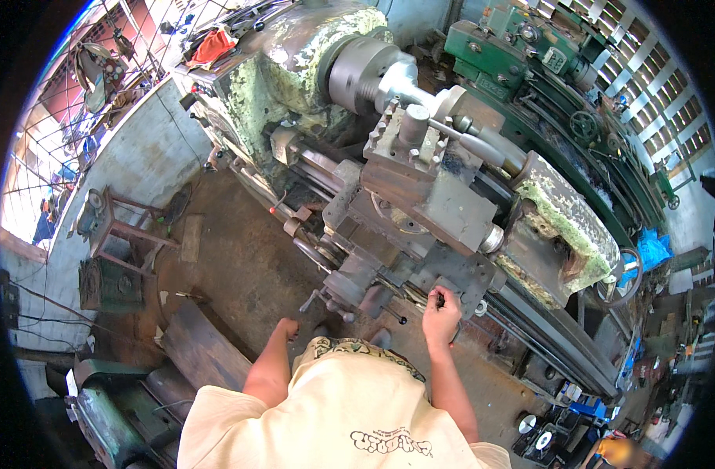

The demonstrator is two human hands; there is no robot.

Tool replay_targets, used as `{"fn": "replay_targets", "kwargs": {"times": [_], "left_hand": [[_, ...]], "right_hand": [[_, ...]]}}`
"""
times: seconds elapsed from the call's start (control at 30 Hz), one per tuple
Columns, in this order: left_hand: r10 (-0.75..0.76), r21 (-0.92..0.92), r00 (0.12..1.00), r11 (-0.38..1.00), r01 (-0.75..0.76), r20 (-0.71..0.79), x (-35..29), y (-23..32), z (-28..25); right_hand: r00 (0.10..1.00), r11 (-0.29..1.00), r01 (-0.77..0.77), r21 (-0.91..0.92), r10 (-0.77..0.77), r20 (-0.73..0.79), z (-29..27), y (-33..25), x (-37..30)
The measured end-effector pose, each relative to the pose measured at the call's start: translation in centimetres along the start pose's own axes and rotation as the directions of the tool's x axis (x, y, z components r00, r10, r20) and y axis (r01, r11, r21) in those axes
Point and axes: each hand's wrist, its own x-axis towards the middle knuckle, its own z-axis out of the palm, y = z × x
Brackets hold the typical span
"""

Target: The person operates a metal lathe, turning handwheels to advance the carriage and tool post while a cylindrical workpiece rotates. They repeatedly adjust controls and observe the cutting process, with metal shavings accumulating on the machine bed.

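Observation:
My right hand [442, 314] is closed around a small dark crank handle [437, 298] at the front of the lathe's carriage. My left hand [288, 328] hangs low, left of the carriage handwheel [326, 303]; its fingers are curled and no object shows in them. Ahead, the lathe's chuck [357, 74] bears a shiny round metal workpiece [400, 82], its far end near the tailstock [564, 227]. A square tool post [410, 141] with several bolts and a clamp handle stands beside the workpiece. Whether the cutting tool touches the metal cannot be made out.
A green lathe [521, 78] stands beyond mine. Behind on the left are another green machine [111, 418], a wooden board [201, 344] and a small stand [123, 230]. An orange-red cloth [213, 48] lies on the headstock. A blue bag [650, 248] is at right.

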Motion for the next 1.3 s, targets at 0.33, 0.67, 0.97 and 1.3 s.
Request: {"fn": "replay_targets", "kwargs": {"times": [0.33, 0.67, 0.97, 1.3], "left_hand": [[0.036, -0.014, 0.999, 0.999, -0.036, -0.026, -0.4, -4.2, 0.5], [-0.085, 0.163, 0.996, 0.983, 0.081, 0.020, -4.6, -8.1, -8.5], [0.152, 0.404, 0.985, 0.909, -0.105, -0.086, 3.2, -0.2, -20.6], [0.225, 0.702, 0.955, 0.649, -0.295, 0.194, 7.1, 5.1, -16.3]], "right_hand": [[0.915, 0.916, 0.383, -0.120, -0.359, 0.185, -0.7, 0.6, 0.0], [0.839, 0.900, 0.410, -0.147, -0.309, 0.449, -2.0, -0.7, 0.9], [0.980, 0.924, 0.157, -0.349, -0.103, 0.169, 1.4, -0.8, 0.6], [0.994, 0.882, -0.037, -0.469, -0.013, -0.104, 3.2, -2.2, -1.4]]}}
